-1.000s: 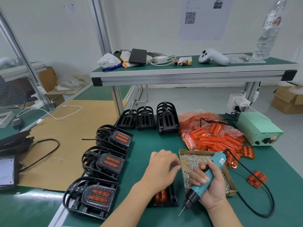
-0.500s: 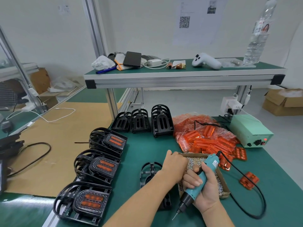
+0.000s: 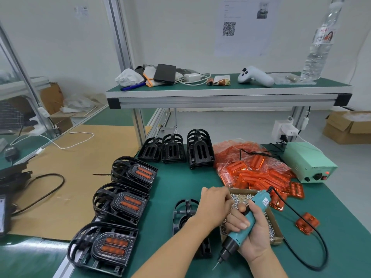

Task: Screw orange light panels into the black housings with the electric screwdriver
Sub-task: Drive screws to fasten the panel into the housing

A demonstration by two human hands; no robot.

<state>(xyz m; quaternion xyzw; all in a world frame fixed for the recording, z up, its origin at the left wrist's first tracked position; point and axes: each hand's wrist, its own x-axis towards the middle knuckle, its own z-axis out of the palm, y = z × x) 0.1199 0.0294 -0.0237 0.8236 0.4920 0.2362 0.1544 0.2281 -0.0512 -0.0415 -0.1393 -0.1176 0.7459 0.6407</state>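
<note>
A worker's left hand [image 3: 213,203] dips curled fingers into the screw box [image 3: 278,238], grasp hidden; the right hand [image 3: 252,230] grips the electric screwdriver [image 3: 244,223]. Next, likely, a screw goes to the black housing [image 3: 183,212] just left of those fingers.

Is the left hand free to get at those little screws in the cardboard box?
Probably yes. The left hand is already at the near edge of the open cardboard box, over the screws. Nothing covers them; the right hand holding the electric screwdriver sits alongside.

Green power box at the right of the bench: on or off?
On, it seems: a small red light glows on the front of the green power box, beside its black knob.
</note>
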